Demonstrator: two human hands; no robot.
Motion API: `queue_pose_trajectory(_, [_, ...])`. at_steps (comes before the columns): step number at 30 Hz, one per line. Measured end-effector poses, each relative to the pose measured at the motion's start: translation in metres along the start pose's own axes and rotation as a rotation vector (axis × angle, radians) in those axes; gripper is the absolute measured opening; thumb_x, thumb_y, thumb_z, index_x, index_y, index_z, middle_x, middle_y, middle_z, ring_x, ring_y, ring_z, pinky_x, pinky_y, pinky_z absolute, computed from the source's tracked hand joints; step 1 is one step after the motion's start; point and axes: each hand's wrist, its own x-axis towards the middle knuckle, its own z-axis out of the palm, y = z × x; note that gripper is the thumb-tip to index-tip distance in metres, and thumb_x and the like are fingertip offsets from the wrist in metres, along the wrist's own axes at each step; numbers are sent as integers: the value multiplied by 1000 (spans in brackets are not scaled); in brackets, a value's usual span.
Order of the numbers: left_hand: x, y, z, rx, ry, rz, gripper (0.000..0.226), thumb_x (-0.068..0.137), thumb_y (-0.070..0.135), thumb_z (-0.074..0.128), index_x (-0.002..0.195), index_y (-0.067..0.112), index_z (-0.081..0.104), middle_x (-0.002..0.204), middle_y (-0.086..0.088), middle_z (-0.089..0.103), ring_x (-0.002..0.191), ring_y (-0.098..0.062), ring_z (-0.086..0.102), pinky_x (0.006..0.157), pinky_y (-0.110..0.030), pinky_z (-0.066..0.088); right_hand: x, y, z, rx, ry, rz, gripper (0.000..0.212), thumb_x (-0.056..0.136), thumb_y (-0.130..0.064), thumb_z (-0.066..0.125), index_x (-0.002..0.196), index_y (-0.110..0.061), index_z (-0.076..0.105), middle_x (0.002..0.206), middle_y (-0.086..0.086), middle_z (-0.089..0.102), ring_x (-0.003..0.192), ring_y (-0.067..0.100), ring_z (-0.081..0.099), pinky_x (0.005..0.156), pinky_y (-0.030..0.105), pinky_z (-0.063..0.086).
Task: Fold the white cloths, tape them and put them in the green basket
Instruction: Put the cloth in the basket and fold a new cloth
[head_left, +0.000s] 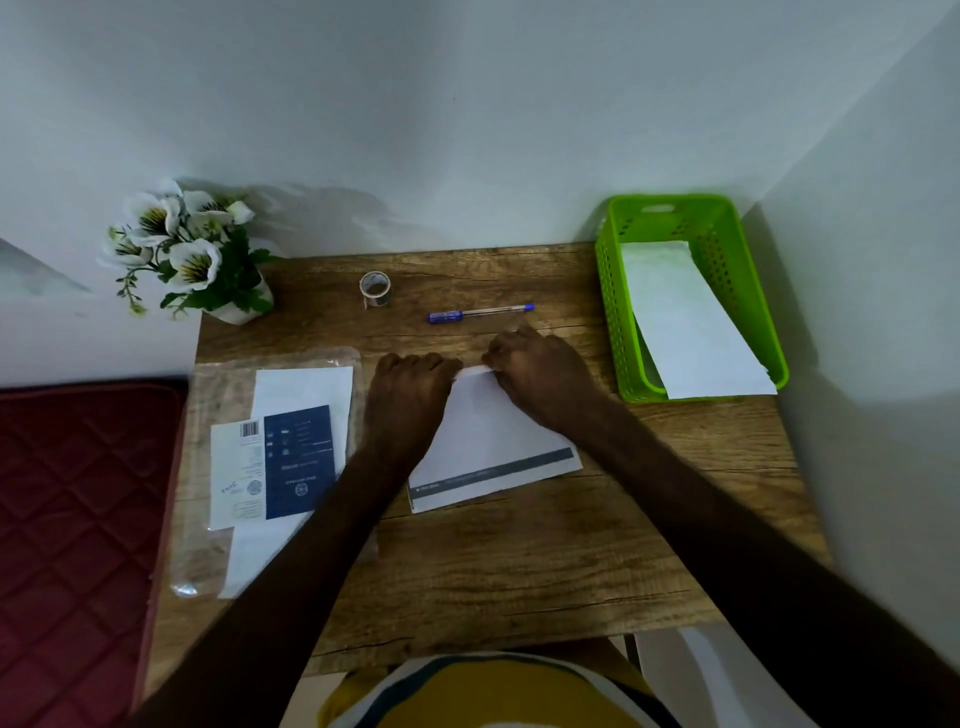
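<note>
Both hands, left hand (410, 382) and right hand (535, 371), fingers curled, pinching far edge of white cloth (488, 441) on worktop (519, 561); folded cloth (685, 322) in green basket (618, 322), far right

Bare forearms, no sleeves; yellow shirt (493, 696) with white, dark stripes.

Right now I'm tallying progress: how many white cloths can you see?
3: one under both hands at the table's middle, one in the green basket, one inside the clear packet on the left. More may be hidden in that packet.
</note>
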Motion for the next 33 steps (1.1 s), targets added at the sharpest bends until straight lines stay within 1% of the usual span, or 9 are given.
queue_pose_trajectory(4, [-9, 5, 12, -29, 71, 0, 52, 76, 2, 85, 125, 12, 70, 119, -14, 73, 109, -35, 71, 100, -58, 49, -13, 1, 18, -18, 46, 35, 33, 94, -16, 65, 127, -10, 68, 139, 12, 62, 129, 34, 55, 83, 48, 58])
queue_pose_trajectory(8, [-17, 5, 25, -39, 25, -13, 62, 79, 0, 79, 138, 13, 61, 138, -13, 63, 131, -35, 58, 110, -58, 40, -25, -4, 40, -23, 63, 74, 44, 89, -17, 73, 130, -6, 65, 143, 15, 58, 129, 36, 56, 80, 49, 60])
queue_pose_trajectory(10, [-23, 6, 32, -37, 19, -4, 64, 81, 4, 78, 141, 10, 58, 144, -15, 58, 136, -36, 53, 113, -60, 38, -31, -7, 50, -24, 87, 85, 48, 87, -17, 75, 132, -3, 64, 144, 18, 57, 129, 37, 58, 83, 50, 59])
queue_pose_trajectory(13, [-33, 8, 41, -57, 21, 10, 59, 90, 12, 69, 146, 7, 52, 153, -17, 48, 143, -36, 44, 116, -60, 36, -39, -11, 64, -44, 99, 84, 51, 93, -23, 64, 139, -2, 58, 154, 19, 47, 137, 37, 51, 95, 52, 54])
queue_pose_trajectory(16, [-41, 7, 46, -102, -38, -6, 62, 98, 35, 39, 155, 11, 38, 164, -12, 32, 154, -29, 26, 123, -55, 25, -47, -17, 70, -35, 50, 114, 61, 97, -34, 39, 149, -3, 46, 162, 16, 36, 145, 32, 41, 110, 56, 42])
queue_pose_trajectory(19, [-42, 5, 51, -130, -46, -27, 60, 104, 40, 27, 158, 15, 31, 168, -7, 23, 156, -23, 17, 126, -51, 17, -52, -19, 76, 15, 24, 142, 66, 99, -40, 36, 156, -6, 35, 167, 13, 26, 153, 28, 27, 121, 56, 28])
queue_pose_trajectory(22, [-42, 4, 56, -138, -48, -46, 57, 108, 40, 23, 159, 17, 28, 168, -5, 22, 157, -20, 14, 127, -50, 17, -55, -21, 82, 53, 22, 150, 67, 101, -40, 35, 160, -8, 26, 169, 11, 19, 156, 24, 17, 124, 56, 20])
queue_pose_trajectory(27, [-43, 3, 58, -152, -55, -50, 56, 107, 34, 25, 159, 16, 28, 168, -5, 21, 157, -19, 13, 127, -49, 16, -48, -34, 81, 106, 53, 219, 62, 101, -35, 29, 158, -9, 32, 166, 10, 29, 154, 22, 26, 123, 58, 22])
queue_pose_trajectory(33, [-44, 2, 54, -180, -80, -61, 58, 106, 36, 24, 161, 17, 23, 170, -1, 17, 158, -13, 6, 128, -45, 9, -31, -65, 90, 122, 20, 222, 66, 102, -38, 19, 161, -10, 24, 168, 10, 21, 157, 23, 15, 125, 57, 14])
